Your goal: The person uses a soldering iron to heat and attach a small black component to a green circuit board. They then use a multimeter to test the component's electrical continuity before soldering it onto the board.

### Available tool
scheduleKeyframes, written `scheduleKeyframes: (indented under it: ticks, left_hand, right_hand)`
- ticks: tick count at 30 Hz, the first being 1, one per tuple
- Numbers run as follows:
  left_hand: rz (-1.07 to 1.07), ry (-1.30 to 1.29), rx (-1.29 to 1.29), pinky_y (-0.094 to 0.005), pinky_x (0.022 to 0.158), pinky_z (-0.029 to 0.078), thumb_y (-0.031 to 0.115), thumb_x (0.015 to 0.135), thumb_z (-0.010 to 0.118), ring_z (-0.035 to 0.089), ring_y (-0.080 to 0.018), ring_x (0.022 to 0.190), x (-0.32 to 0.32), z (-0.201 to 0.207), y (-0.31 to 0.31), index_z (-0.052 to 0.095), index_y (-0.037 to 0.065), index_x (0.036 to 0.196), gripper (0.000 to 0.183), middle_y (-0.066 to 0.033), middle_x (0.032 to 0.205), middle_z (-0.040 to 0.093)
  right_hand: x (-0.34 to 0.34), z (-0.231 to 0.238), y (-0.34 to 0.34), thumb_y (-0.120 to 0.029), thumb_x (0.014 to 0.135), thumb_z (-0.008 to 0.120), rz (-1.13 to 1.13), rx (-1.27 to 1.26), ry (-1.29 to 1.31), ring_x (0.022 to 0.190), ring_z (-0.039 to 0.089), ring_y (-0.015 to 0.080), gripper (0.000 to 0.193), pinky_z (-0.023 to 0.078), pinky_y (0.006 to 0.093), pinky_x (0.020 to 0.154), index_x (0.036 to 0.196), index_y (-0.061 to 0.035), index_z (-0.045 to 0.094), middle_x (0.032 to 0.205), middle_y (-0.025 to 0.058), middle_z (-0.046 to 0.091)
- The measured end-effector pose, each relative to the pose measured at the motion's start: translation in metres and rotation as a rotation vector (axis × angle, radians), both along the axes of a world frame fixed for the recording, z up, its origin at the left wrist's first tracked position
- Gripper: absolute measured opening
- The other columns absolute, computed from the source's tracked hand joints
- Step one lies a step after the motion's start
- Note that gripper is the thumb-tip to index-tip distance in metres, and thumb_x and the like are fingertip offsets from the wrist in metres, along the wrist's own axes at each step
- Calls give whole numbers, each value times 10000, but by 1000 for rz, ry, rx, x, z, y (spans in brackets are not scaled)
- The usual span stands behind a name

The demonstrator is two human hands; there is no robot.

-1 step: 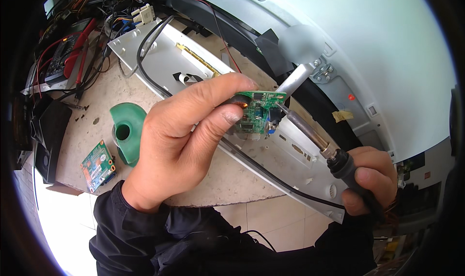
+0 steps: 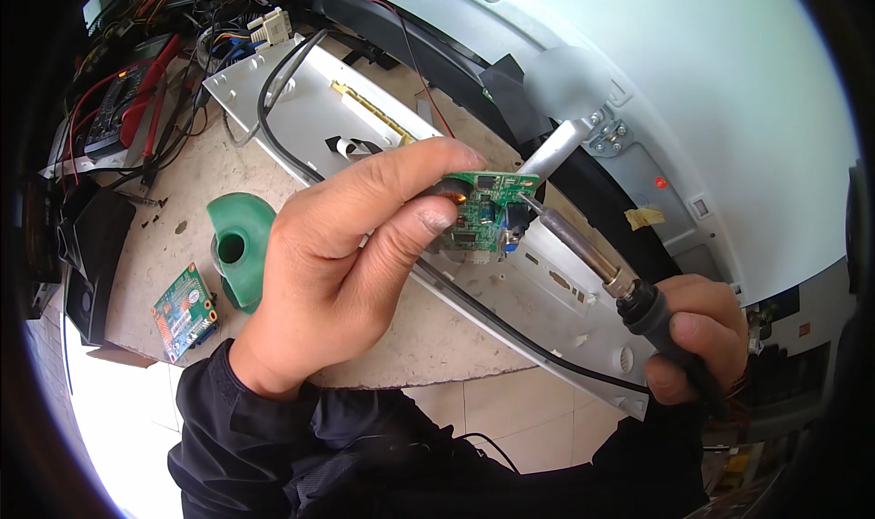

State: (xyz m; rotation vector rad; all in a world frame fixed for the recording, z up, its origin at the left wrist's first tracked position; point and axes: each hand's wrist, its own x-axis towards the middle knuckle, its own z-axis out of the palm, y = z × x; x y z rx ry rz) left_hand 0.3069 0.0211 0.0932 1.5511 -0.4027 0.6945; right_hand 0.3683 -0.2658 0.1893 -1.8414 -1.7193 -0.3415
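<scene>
My left hand (image 2: 333,259) pinches a small green circuit board (image 2: 497,191) between thumb and forefinger, above the bench. A dark round piece with a copper-coloured patch (image 2: 452,190) sits at those fingertips; I cannot make out what it is. Small chips and a dark block-shaped part stand on the board's face. From the right, my right hand (image 2: 706,337) grips the black handle of a soldering iron (image 2: 592,255). Its thin tip is at the board's upper right edge, seemingly touching it. Below the board lies a long white plastic housing (image 2: 583,341).
A green curved holder (image 2: 260,232) and a second circuit board (image 2: 185,309) lie left of my wrist. Farther left are a red-and-black multimeter (image 2: 128,100) and tangled cables. A black cable (image 2: 483,314) crosses the housing. A large pale panel (image 2: 729,109) with a metal bracket rises at right.
</scene>
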Motion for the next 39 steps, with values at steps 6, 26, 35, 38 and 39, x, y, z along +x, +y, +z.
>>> scheduleKeyframes:
  ticks: [6, 26, 35, 38, 39]
  left_hand:
    - [-2, -1, 18, -286, 959, 484, 95, 1000, 609, 643, -171, 1071, 0, 1, 2, 622, -22, 1255, 282, -112, 1162, 685]
    - [22, 14, 37, -291, 960, 485, 106, 997, 613, 641, -162, 1061, -1, 1, 1, 632, -10, 1248, 277, -107, 1161, 681]
    - [15, 5, 26, -291, 955, 487, 114, 996, 615, 643, -159, 1052, -1, 1, 1, 639, -6, 1242, 274, -105, 1151, 685]
    - [8, -2, 31, -291, 947, 492, 114, 994, 618, 648, -162, 1041, 0, 1, 1, 640, -6, 1241, 275, -108, 1141, 689]
    - [8, -7, 35, -291, 944, 494, 114, 993, 619, 650, -163, 1038, 0, 1, 0, 640, -5, 1240, 275, -109, 1138, 690]
  right_hand:
    - [3, -2, 0, -102, 774, 814, 20, 18, 20, 752, 679, 289, 480, 581, 357, 667, 1181, 23, 592, 972, 221, 643]
    - [-1, 0, -2, -114, 791, 800, 5, -15, 20, 772, 668, 267, 441, 591, 363, 696, 1163, 29, 611, 961, 214, 661]
    - [-2, -4, -1, -101, 786, 797, 1, 19, 6, 769, 666, 260, 434, 586, 366, 692, 1151, 25, 600, 956, 211, 660]
    - [-6, -1, -2, -94, 771, 807, -26, 16, -2, 779, 668, 266, 436, 587, 371, 697, 1139, 14, 601, 958, 200, 657]
    - [-8, 1, -1, -91, 765, 810, -33, 9, -7, 782, 669, 269, 437, 588, 372, 699, 1136, 10, 602, 960, 195, 656]
